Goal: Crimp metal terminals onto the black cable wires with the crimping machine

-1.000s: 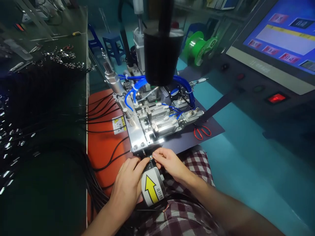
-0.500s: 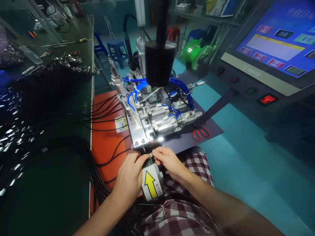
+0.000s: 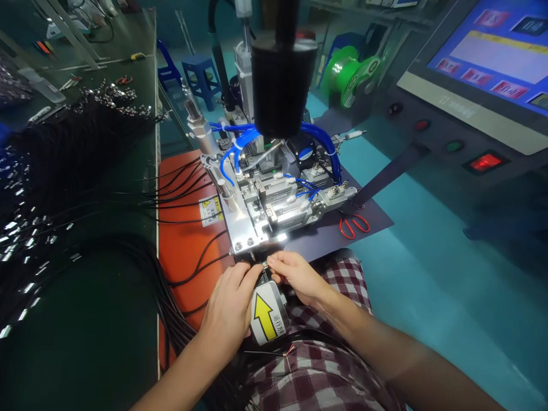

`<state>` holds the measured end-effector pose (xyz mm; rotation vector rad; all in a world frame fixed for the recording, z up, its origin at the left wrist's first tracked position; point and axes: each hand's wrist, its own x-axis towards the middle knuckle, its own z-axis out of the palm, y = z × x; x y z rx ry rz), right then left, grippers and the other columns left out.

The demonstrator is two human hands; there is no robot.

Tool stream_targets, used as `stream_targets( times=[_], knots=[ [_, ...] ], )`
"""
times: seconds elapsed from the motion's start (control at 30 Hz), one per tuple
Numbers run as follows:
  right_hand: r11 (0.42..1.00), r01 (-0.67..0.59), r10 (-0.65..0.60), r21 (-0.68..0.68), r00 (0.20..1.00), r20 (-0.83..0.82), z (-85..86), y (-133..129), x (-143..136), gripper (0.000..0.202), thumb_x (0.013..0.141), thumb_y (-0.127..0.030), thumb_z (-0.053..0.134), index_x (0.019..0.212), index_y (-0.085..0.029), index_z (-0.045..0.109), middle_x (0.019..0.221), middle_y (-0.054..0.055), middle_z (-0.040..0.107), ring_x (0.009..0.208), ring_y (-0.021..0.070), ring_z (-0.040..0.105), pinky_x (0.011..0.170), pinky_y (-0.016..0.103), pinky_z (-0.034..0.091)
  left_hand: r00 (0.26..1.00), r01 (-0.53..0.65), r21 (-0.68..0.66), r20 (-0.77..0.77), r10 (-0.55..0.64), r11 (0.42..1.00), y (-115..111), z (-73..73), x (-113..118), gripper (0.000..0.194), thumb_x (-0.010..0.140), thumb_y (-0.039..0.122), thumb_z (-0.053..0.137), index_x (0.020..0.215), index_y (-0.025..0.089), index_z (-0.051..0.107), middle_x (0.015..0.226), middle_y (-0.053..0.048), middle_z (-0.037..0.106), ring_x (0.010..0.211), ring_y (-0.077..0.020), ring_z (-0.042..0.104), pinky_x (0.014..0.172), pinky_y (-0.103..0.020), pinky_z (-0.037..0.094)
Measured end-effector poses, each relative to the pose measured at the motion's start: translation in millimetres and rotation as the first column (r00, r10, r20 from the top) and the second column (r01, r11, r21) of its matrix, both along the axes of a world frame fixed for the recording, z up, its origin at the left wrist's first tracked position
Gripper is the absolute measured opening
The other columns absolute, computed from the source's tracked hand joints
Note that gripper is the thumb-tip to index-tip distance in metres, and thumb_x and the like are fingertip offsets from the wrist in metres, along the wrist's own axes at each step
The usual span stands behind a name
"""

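Observation:
In front of the machine's metal plate (image 3: 242, 228), both hands meet at a tiny shiny metal connector (image 3: 265, 265). My right hand (image 3: 297, 277) pinches it between thumb and fingertips. My left hand (image 3: 231, 297) is closed, its thumb tip pressed at the connector's left side; its other fingertips are partly hidden. Just below the fingertips is a dark track (image 3: 264, 276). Beneath it is a white cover with a yellow arrow (image 3: 266, 319), beside my left palm. Which wires run into the connector I cannot make out.
Black cables (image 3: 171, 308) run along the orange mat (image 3: 180, 240). Red-handled scissors (image 3: 354, 227) lie right of the machine. A black cylinder (image 3: 283, 85) hangs above it. A control panel screen (image 3: 492, 63) stands at right, a green spool (image 3: 346, 74) behind. Heaped cables (image 3: 72, 131) cover the left table.
The camera view has shifted slightly, so the machine and panel appear moved. Both hands stay together at the connector, with only slight finger movement.

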<state>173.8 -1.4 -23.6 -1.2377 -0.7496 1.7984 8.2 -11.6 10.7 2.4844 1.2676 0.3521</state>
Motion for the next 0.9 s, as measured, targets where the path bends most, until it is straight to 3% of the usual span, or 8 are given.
stream_targets(
  times=[0.2,0.33,0.47,0.6,0.73,0.9],
  knots=[
    [0.999,-0.027,0.026,-0.040,0.999,-0.027,3.0,-1,4,0.039,0.067,-0.051,0.068,0.062,-0.017,0.049,0.056,-0.006,0.045,0.050,0.0080,0.040,0.054,0.024,0.030,0.997,-0.014,0.025,-0.079,0.016,1.000,-1,-1.7,5,0.038,0.082,0.003,0.038,0.115,0.009,0.057,0.095,-0.013,0.057,0.085,-0.0254,0.053,0.074,-0.042,0.051],
    [1.000,0.007,-0.006,-0.002,1.000,0.013,4.2,-2,2,0.041,0.075,-0.056,0.057,0.065,-0.017,0.050,0.060,-0.004,0.049,0.051,0.0090,0.044,0.054,0.025,0.030,0.998,-0.059,-0.037,0.036,0.060,0.998,1,3.4,1,0.038,0.085,0.004,0.034,0.114,0.013,0.057,0.095,-0.011,0.056,0.089,-0.0228,0.053,0.075,-0.038,0.052],
    [0.998,0.034,-0.037,0.059,0.998,0.048,0.6,-3,-2,0.039,0.072,-0.054,0.062,0.064,-0.018,0.049,0.054,-0.005,0.049,0.051,0.0102,0.043,0.054,0.026,0.031,0.989,-0.096,-0.092,0.102,0.106,0.991,-8,5.5,-12,0.036,0.087,0.006,0.030,0.115,0.014,0.052,0.105,-0.011,0.053,0.099,-0.0196,0.053,0.084,-0.034,0.051],
    [0.996,0.035,-0.041,0.085,0.997,0.065,-1.7,-3,-3,0.036,0.073,-0.051,0.063,0.064,-0.019,0.050,0.049,-0.006,0.049,0.050,0.0105,0.041,0.055,0.026,0.031,0.982,-0.185,0.007,-0.043,0.185,0.983,-33,-0.4,-28,0.044,0.090,0.012,0.032,0.133,0.018,0.037,0.126,-0.014,0.046,0.115,-0.0236,0.048,0.089,-0.038,0.050],
    [0.995,0.034,-0.041,0.097,0.996,0.077,-1.1,-3,-1,0.035,0.073,-0.049,0.063,0.063,-0.019,0.050,0.050,-0.006,0.049,0.050,0.0104,0.041,0.056,0.026,0.032,0.953,-0.222,0.095,-0.189,0.236,0.970,-53,-5.7,-33,0.055,0.090,0.018,0.035,0.144,0.021,0.021,0.133,-0.014,0.043,0.119,-0.0287,0.045,0.090,-0.045,0.049],
    [0.994,0.032,-0.042,0.106,0.995,0.096,0.7,-2,-1,0.037,0.072,-0.052,0.064,0.062,-0.019,0.051,0.051,-0.006,0.047,0.050,0.0106,0.041,0.056,0.026,0.033,0.932,-0.266,0.167,-0.208,0.298,0.949,-52,-6.4,-27,0.050,0.091,0.022,0.035,0.141,0.016,0.028,0.131,-0.016,0.045,0.118,-0.0302,0.045,0.088,-0.047,0.050]
  ],
)
